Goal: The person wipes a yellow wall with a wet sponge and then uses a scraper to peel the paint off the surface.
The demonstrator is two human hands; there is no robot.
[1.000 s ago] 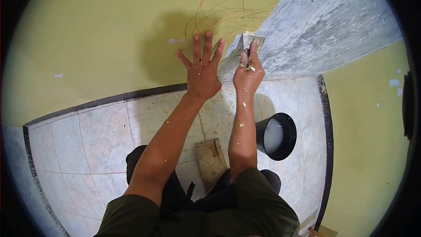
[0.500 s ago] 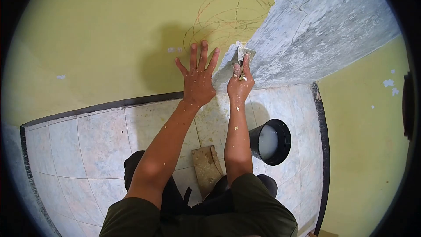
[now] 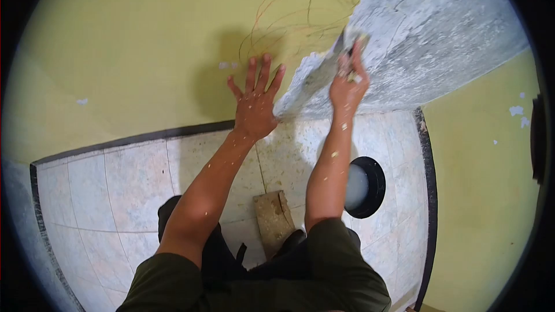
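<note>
My left hand lies on the yellow painted wall with its fingers spread, holding nothing. In my right hand is a scraper, blurred by motion, its blade at the ragged paint edge. Bare grey-white plaster covers the wall to the right of that edge. Curved scribble lines run over the yellow paint above my hands. Paint flakes stick to both forearms.
A black bucket of cloudy water stands on the tiled floor, partly behind my right forearm. Between my legs lies a worn, flat brown piece. Paint crumbs dot the tiles near the wall. Another yellow wall rises at right.
My right hand has moved up and to the right with the scraper, along the paint edge. More plaster shows bare beside my left hand, which stays nearly in place.
</note>
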